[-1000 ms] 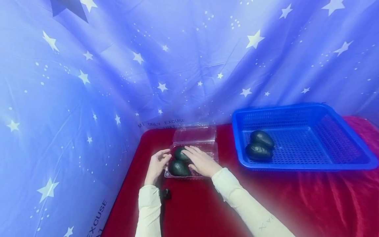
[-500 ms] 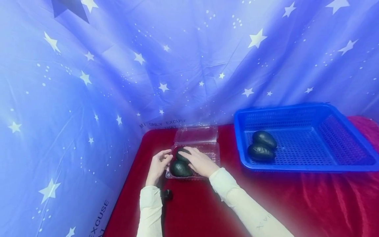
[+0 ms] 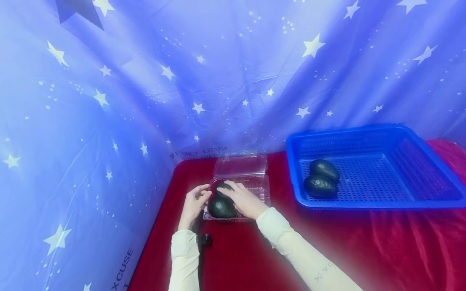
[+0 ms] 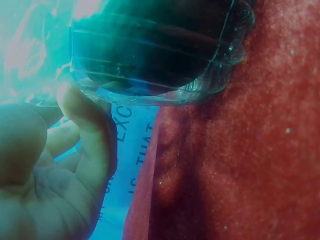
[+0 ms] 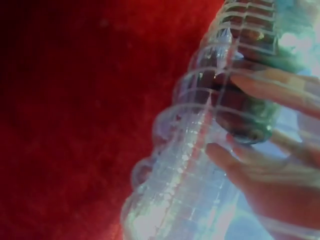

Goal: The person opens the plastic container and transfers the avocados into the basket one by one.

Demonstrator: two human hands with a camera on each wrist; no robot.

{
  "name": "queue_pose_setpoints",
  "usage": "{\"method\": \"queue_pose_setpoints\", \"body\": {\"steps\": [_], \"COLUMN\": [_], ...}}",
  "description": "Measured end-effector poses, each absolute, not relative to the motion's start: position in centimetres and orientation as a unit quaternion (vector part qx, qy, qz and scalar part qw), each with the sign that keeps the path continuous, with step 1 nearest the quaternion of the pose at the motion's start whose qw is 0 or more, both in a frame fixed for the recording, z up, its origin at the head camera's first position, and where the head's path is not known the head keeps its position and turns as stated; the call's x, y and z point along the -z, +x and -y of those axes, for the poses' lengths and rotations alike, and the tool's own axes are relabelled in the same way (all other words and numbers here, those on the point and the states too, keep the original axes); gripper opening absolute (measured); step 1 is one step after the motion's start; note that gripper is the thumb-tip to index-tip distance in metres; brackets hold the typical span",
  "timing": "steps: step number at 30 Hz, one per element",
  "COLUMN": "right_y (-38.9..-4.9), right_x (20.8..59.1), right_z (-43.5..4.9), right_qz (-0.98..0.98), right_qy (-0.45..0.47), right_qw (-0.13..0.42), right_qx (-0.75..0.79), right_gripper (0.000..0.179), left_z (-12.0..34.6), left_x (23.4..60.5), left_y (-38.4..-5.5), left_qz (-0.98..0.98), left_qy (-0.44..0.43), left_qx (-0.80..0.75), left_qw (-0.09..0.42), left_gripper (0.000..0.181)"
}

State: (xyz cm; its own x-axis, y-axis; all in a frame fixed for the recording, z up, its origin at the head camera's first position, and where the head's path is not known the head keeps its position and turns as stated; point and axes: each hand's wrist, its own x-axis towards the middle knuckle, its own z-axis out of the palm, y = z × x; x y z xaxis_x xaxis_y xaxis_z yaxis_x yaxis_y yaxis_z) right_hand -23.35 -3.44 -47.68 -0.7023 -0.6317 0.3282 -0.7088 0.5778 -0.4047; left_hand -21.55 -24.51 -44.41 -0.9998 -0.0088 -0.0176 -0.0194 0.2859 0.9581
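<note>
A clear plastic clamshell container (image 3: pixel 251 186) lies with its lid (image 3: pixel 240 165) raised at the back. Inside, on its left side, are two dark green avocados: a near avocado (image 3: pixel 222 207) and a far avocado (image 3: pixel 223 192). My right hand (image 3: pixel 244 201) reaches in from the right and holds the far avocado, its fingers across the top; the right wrist view shows thumb and finger about the fruit (image 5: pixel 245 117) through the clear wall. At the left rim, my left hand (image 3: pixel 193 203) pinches the container's edge with bent fingers, a fingertip (image 4: pixel 72 97) against the wall in the left wrist view.
To the right stands a blue plastic basket (image 3: pixel 364 204) with two avocados (image 3: pixel 320 186) at its left end. A red cloth (image 3: pixel 233 254) covers the table. Starry blue fabric (image 3: pixel 240 81) hangs behind and to the left.
My right hand has shifted slightly left and nearer over the far avocado, covering more of it. The left hand keeps its place at the rim. The head view has shifted slightly.
</note>
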Motion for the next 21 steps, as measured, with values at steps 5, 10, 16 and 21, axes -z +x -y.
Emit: {"method": "queue_pose_setpoints", "body": {"steps": [5,10,16,21], "right_y": [-23.3,-23.2,-23.1,-23.0], "right_x": [47.7,47.6,47.4,47.2], "right_z": [3.5,3.3,3.0,2.9], "right_qz": [0.886,0.888,0.898,0.902], "right_qy": [0.369,0.365,0.347,0.337], "right_qw": [0.058,0.072,0.072,0.064], "right_qx": [-0.274,-0.272,-0.262,-0.262], "right_gripper": [0.072,0.072,0.078,0.076], "left_z": [24.6,24.5,24.6,25.3], "left_x": [44.5,44.5,44.8,46.7], "left_y": [-21.6,-21.5,-21.7,-22.6], "left_qz": [-0.797,-0.794,-0.803,-0.800], "left_qy": [-0.006,0.000,-0.007,-0.015], "left_qx": [-0.604,-0.608,-0.596,-0.599], "left_qw": [0.004,0.005,0.005,0.001], "left_gripper": [0.038,0.037,0.038,0.040]}}
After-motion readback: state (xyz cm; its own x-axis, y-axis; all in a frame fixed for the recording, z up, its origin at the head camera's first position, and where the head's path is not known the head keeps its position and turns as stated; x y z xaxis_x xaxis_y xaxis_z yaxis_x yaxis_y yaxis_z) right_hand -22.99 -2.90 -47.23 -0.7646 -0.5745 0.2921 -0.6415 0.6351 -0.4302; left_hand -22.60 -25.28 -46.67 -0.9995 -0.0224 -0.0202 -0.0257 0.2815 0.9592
